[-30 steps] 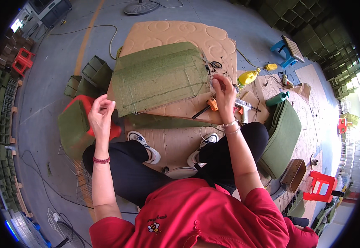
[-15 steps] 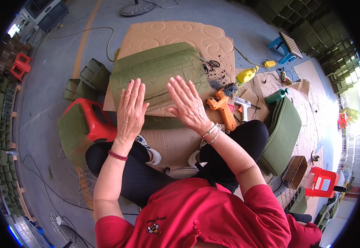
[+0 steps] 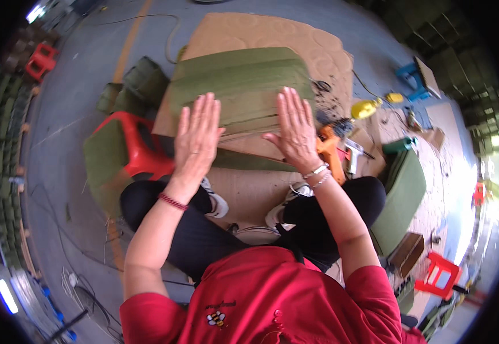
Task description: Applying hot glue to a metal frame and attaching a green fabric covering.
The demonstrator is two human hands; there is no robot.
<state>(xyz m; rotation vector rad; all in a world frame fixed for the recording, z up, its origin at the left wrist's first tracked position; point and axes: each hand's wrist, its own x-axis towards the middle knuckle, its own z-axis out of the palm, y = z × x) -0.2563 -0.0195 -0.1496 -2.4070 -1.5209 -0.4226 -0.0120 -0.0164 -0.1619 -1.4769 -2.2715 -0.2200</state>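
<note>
A green felt-like panel lies on a cardboard-topped work surface in front of me. My left hand is open, palm down, fingers straight and pointing away over the panel's near left part. My right hand is also open and flat, with its thumb spread, over the near right part. Neither hand holds anything; whether the palms touch the panel I cannot tell. Just right of my right hand lie an orange glue gun and a white glue gun. Scissors rest by the panel's right edge.
A yellow bottle lies right of dark scraps. Green panels stand stacked at the right, near a green bottle. A red stool is at my left, a blue stool at the far right. Cables cross the floor.
My hands are farther apart, and the right one has turned to point more straight ahead. Both stay open. The whole view has shifted, with the surface now higher and farther right.
</note>
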